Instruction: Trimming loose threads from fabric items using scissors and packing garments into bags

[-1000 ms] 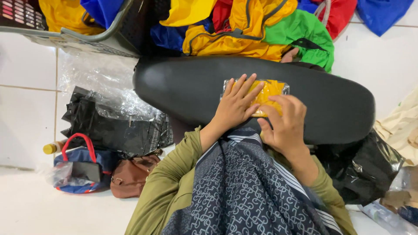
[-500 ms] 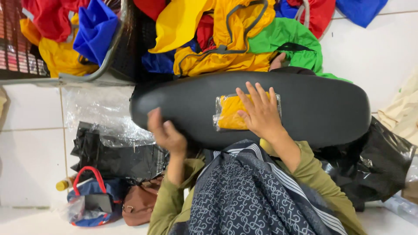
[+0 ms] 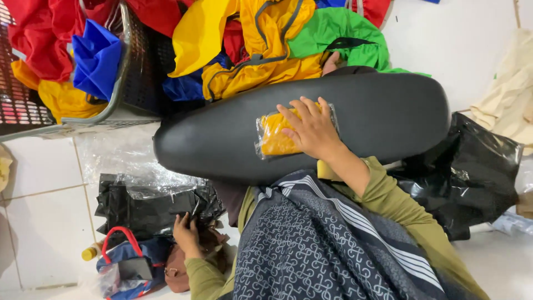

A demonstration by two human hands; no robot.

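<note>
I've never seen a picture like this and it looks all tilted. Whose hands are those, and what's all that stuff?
A person wears a camera on their head, so you look down at their own hands. The right hand rests flat on a yellow cloth packet in clear plastic, which lies on a long black cushion. The left hand reaches down to a brown bag, beside a blue bag with red handles and black plastic bags. Behind the cushion lies a pile of colourful cloth bags, next to a basket.
</note>
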